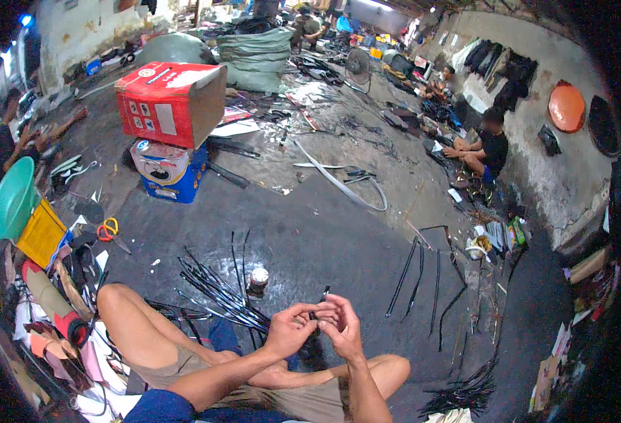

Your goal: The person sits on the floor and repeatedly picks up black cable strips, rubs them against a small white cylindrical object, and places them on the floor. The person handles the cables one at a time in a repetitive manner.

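Observation:
Above my crossed legs, my left hand point(290, 330) and my right hand point(343, 328) meet with bent fingers around a narrow black strip point(313, 316). Both pinch it; most of the strip is hidden by the fingers, and a short dark end sticks up beyond the right fingertips. Just ahead of my left forearm lies a loose bundle of shiny black strips point(215, 285) on the dark floor mat. Beside that bundle stands a small jar point(258, 280) with a whitish top. To the right, several separate black strips point(435, 292) lie spread out.
Scissors point(108, 230) with orange-yellow handles lie at the left, near a green basin point(13, 197). A red carton point(161, 102) rests on a blue-and-white box point(166, 173) ahead. More thin black strips point(465, 391) are heaped at the lower right. Another person point(490, 151) sits by the right wall.

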The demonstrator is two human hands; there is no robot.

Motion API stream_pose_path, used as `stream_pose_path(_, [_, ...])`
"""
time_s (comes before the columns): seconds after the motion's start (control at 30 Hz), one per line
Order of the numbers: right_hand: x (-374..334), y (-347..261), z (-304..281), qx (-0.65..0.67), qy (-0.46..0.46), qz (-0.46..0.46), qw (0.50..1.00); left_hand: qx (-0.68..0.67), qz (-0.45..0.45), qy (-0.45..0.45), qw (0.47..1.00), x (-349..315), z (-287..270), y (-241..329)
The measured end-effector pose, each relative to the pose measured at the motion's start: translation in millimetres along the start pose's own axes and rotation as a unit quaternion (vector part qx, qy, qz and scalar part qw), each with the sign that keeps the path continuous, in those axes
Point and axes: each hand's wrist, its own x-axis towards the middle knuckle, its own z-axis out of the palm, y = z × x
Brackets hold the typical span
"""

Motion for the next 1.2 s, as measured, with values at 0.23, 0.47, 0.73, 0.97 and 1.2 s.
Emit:
stream_pose_path(0.23, [6.5, -35.1, 38.2, -0.272, -0.009, -0.141, 0.952, -0.07, -0.049, 0.076, 0.993, 3.2, -35.8, 18.4])
stream_pose_path(0.47, [10.8, -51.7, 80.1, -0.332, -0.024, -0.18, 0.926, -0.177, -0.157, 0.099, 0.966, -1.7, -70.9, 20.2])
stream_pose_path(0.73, [8.2, -48.1, 91.4, -0.288, 0.039, -0.227, 0.93, -0.341, -0.133, 0.061, 0.929, -20.9, -70.3, 30.8])
stream_pose_path(0.97, [12.7, -72.5, 92.4, -0.236, -0.002, -0.277, 0.931, -0.325, -0.07, 0.079, 0.94, -12.8, -76.8, 46.7])
stream_pose_path(1.2, [-1.7, -87.0, 80.3, -0.241, 0.003, -0.271, 0.932, -0.345, -0.005, 0.07, 0.936, -1.0, -98.7, 72.6])
